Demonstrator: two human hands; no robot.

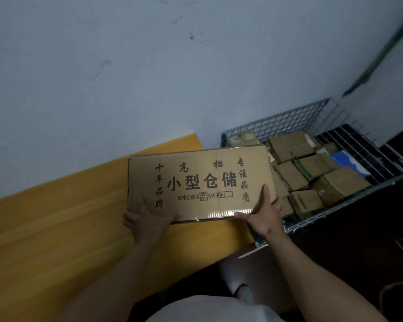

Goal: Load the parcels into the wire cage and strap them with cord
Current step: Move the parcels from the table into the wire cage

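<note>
You hold the flat printed carton (200, 182) level by its near edge, one hand at each corner, which looks like the surest way to steer so wide a piece without it tipping. Your left hand (149, 217) grips the near-left corner, thumb lying over the top face. Your right hand (263, 212) clamps the taped near-right corner, forefinger stretched up the printed side. What the fingers do underneath is hidden. The carton hangs above the yellow table (56, 228), and its far-right corner already overlaps the wire cage (289, 122), which stands just beside the table against the pale wall (149, 66). Smaller parcels (340, 182) pack the cage floor closely, so the carton probably has to lie flat on top of them. Strapping has not begun.
</note>
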